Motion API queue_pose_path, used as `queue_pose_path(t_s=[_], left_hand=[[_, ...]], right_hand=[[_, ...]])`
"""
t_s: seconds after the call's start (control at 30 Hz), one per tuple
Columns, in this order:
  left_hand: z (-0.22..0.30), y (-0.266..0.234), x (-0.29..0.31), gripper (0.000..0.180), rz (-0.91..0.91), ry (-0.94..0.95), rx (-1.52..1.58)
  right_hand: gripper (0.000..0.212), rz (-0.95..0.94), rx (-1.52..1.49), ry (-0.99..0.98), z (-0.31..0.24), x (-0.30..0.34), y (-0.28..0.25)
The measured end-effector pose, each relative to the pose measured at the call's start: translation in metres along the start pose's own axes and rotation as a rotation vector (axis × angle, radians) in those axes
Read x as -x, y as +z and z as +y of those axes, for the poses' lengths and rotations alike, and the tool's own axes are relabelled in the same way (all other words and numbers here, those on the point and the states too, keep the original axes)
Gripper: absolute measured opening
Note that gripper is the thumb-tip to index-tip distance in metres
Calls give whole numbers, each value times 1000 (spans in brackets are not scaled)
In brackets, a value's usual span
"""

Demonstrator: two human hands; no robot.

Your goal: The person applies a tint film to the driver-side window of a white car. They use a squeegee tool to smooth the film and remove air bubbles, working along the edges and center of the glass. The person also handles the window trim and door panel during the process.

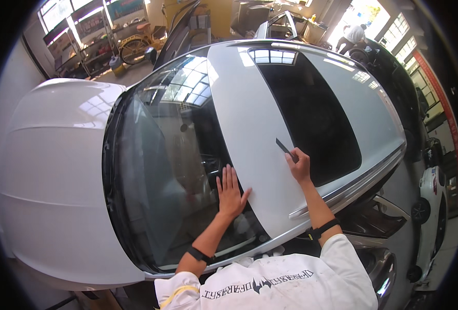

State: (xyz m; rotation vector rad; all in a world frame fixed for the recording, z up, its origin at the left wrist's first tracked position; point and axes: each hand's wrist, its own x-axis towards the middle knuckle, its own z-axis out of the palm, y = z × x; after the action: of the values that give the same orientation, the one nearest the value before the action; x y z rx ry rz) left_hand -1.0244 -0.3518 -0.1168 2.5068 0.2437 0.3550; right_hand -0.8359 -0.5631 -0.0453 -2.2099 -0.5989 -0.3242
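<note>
A white car fills most of the head view. My left hand (231, 194) lies flat, fingers spread, where the windshield (162, 150) meets the front of the white roof (247, 119); its thumb reaches toward the roof panel. In the closed fingers of my right hand (301, 166) is a thin dark stick-like tool (282, 146), whose exact kind I cannot make out. Its tip points away from me and to the left, over the roof. Just right of that hand lies the dark sunroof glass (317, 108). Whether the tool touches the roof is unclear.
The white hood (58, 165) stretches to the left. A silver roof rail (353, 181) runs along the near side. Loose car panels (376, 219) stand behind my right arm. Beyond the car are a yellow bicycle (136, 44), shelves and another person (354, 35) bending down.
</note>
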Motion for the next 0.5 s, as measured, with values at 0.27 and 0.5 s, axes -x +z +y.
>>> queue_pose_path(t_s=[0.27,0.5], left_hand=[[43,-13,126,95,-211,144,80],[28,-53,112,49,-41,-263,849]], right_hand=[[25,-13,-13,-38,-13,-5,4],[21,-228,-553,306,-79,85,51]])
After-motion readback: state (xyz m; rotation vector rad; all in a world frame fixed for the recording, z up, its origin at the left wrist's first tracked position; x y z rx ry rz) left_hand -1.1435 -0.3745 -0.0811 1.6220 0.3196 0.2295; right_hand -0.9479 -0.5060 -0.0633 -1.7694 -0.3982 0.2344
